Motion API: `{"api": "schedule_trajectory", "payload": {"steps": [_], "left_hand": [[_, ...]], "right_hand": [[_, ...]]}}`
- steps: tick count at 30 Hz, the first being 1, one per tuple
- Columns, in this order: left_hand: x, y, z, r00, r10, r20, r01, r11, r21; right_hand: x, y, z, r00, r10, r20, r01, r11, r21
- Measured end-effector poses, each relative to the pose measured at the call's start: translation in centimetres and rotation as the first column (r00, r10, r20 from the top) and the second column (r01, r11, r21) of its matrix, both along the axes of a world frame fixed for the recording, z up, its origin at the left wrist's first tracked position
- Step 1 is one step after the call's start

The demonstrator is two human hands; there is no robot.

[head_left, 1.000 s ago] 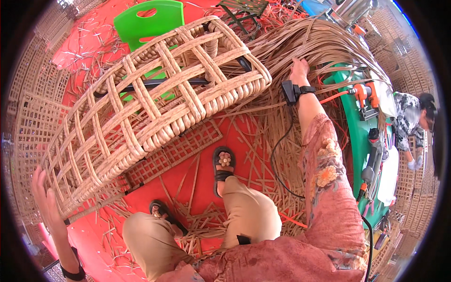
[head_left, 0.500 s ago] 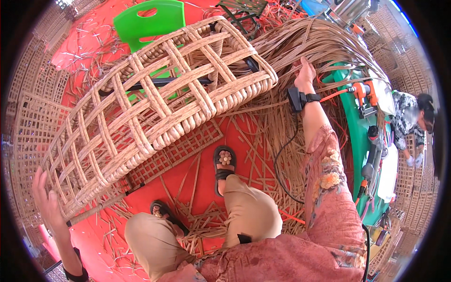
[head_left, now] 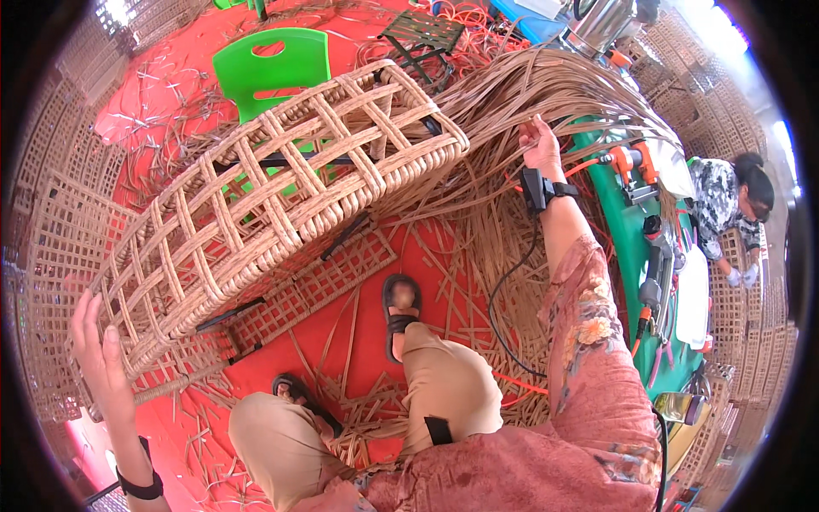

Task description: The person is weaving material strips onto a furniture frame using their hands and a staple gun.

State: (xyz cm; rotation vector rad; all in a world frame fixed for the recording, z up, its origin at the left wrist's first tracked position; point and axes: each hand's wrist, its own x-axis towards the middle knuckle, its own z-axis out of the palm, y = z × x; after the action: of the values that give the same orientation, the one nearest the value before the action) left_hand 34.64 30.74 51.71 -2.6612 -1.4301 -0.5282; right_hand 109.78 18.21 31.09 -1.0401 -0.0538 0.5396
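The woven piece (head_left: pixel 288 224) slants between the hands, its long axis running lower left to upper right.
The left hand (head_left: pixel 106 363) is nearer — at the lower-left end, fingers extended, not closed; the right hand (head_left: pixel 543 152) is beyond the upper-right end, by tan strands (head_left: pixel 554 72) — whether pinching one, I cannot tell.

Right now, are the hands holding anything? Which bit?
It can't be told: the left hand is at the left end of the tan, openwork woven frame; the right hand is by long, flat brown strips, maybe pinching one.
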Motion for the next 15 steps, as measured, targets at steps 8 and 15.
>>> {"api": "schedule_trajectory", "payload": {"steps": [8, 15], "left_hand": [[-0.1, 0.1, -0.1, 1.0, -0.007, 0.004, 0.007, 1.0, 0.011], [0.2, 0.1, -0.2, 1.0, 0.0, -0.005, 0.0, 1.0, 0.029]], "right_hand": [[-1.5, -0.7, 2.0, 0.99, -0.123, 0.068, 0.115, 0.988, 0.105], [-4.9, -1.6, 7.9, 0.975, -0.223, -0.014, 0.223, 0.97, 0.094]]}}
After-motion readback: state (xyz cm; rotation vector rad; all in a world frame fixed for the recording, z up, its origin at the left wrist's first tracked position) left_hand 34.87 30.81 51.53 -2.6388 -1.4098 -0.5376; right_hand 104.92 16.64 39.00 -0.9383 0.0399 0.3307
